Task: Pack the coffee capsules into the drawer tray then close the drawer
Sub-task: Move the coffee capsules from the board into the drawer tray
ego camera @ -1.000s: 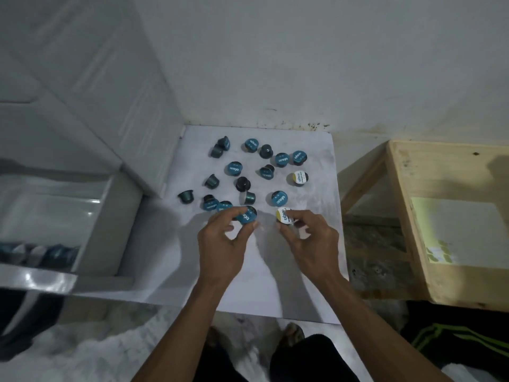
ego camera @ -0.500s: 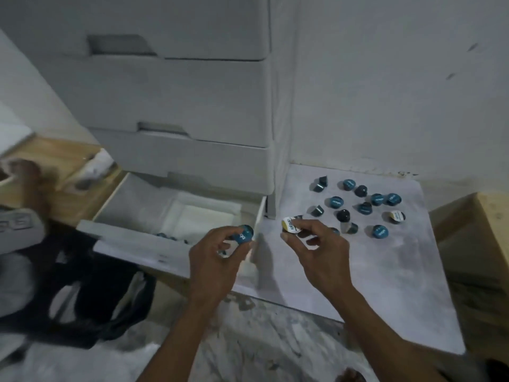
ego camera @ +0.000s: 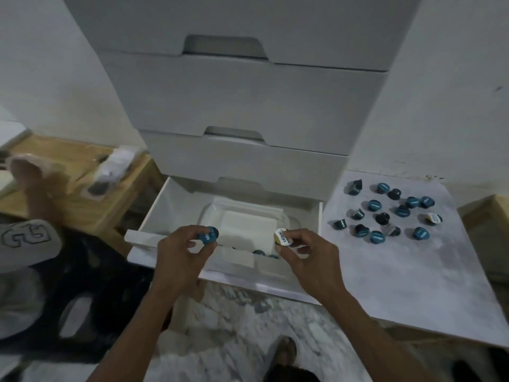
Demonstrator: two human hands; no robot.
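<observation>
- Left hand: thumb and fingers closed on a blue-lidded coffee capsule, lid facing the camera, held at the fingertips above the front left part of the open drawer.
- Right hand: thumb and fingers closed on a white-and-yellow-lidded coffee capsule, held at the fingertips above the front right part of the same drawer.
- The two held capsules are level with each other and well apart, with the white drawer tray visible between and beyond the fingers.
- Below and between the fingertips, a few blue capsules lie in the tray's front section, partly hidden by the tray wall.
- The drawer is the lowest of the white drawer unit and is pulled out; the drawers above it are closed.
- To the right of the right hand's fingers, loose capsules are scattered on a white board, some lid-up, some on their sides.
- One capsule with a white lid lies at the right edge of that group.
- To the left of the left hand's fingers stands a wooden box, blurred.
</observation>
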